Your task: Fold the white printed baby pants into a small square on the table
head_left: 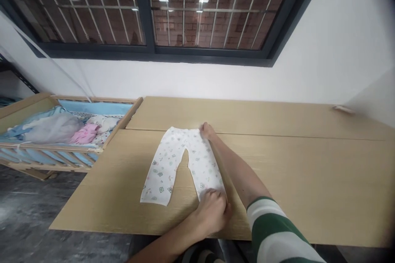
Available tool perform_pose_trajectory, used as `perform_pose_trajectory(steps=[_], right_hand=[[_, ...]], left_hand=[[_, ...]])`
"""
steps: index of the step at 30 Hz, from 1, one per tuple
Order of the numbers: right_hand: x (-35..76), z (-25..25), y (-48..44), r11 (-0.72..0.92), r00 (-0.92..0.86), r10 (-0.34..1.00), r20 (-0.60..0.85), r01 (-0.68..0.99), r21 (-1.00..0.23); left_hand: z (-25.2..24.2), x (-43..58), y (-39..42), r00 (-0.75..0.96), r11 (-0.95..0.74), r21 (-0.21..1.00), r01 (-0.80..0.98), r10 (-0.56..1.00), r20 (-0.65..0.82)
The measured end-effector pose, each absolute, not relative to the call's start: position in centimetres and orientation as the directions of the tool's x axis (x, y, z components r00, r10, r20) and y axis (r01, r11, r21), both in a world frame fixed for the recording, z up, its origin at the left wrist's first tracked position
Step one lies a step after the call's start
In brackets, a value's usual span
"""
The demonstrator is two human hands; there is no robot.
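A pair of small white baby pants (165,164) with a scattered print lies flat on the tan tabletop (277,181), waistband toward the window and legs toward me. My right hand (207,130) reaches over the table and is closed on the right corner of the waistband. Close to the table's front edge, my left hand (212,209) is curled in a fist over the hem of the right pant leg. Its fingertips are hidden under the hand. The left pant leg lies untouched, its hem spread flat.
A wooden crib (119,125) with blue lining stands against the table's left side. It holds a pink cloth (86,132) and a sheer white fabric (54,127). A small pale object (344,109) lies at the back right. A barred window (210,12) is ahead.
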State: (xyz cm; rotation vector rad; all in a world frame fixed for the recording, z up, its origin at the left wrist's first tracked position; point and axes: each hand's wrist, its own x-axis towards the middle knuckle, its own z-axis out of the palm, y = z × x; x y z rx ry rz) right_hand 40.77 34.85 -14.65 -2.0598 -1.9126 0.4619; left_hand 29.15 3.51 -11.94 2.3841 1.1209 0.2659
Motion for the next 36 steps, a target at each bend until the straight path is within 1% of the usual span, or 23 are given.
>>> perform_pose_trajectory(steps=[9, 15, 20, 23, 25, 27, 30, 36], right_hand=[[40.9, -14.7, 34.8, -0.059, 0.051, 0.998, -0.028, 0.906, -0.42], [40.8, -13.7, 34.5, -0.067, 0.027, 0.994, -0.103, 0.911, -0.408], [41.7, -10.6, 34.2, -0.059, -0.017, 0.982, -0.191, 0.921, -0.385], [41.5, -7.8, 34.3, -0.054, -0.034, 0.976, -0.217, 0.921, -0.387], [40.7, -6.0, 34.5, -0.05, -0.044, 0.974, -0.222, 0.915, -0.401], [39.2, -4.6, 34.7, -0.038, -0.063, 0.973, -0.224, 0.906, -0.421], [36.1, -3.4, 34.9, -0.003, -0.104, 0.971, -0.214, 0.893, -0.45], [29.2, -3.9, 35.1, 0.045, -0.135, 0.977, -0.163, 0.886, -0.462]], left_hand=[[-12.5, 29.5, 3.3, 0.633, -0.507, 0.573, 0.644, 0.774, -0.026], [-12.0, 29.3, 3.3, 0.617, -0.434, 0.669, 0.604, 0.786, -0.047], [-10.1, 28.6, 3.2, 0.598, -0.313, 0.798, 0.515, 0.798, -0.074], [-8.4, 27.4, 2.8, 0.559, -0.153, 0.908, 0.389, 0.823, -0.101], [-7.2, 25.9, 2.2, 0.52, -0.031, 0.959, 0.283, 0.845, -0.126], [-6.3, 23.8, 1.5, 0.48, 0.026, 0.974, 0.226, 0.867, -0.134], [-6.3, 20.2, 0.3, 0.401, 0.033, 0.973, 0.228, 0.908, -0.124], [-9.7, 13.0, -1.8, 0.215, 0.042, 0.955, 0.295, 0.97, -0.109]])
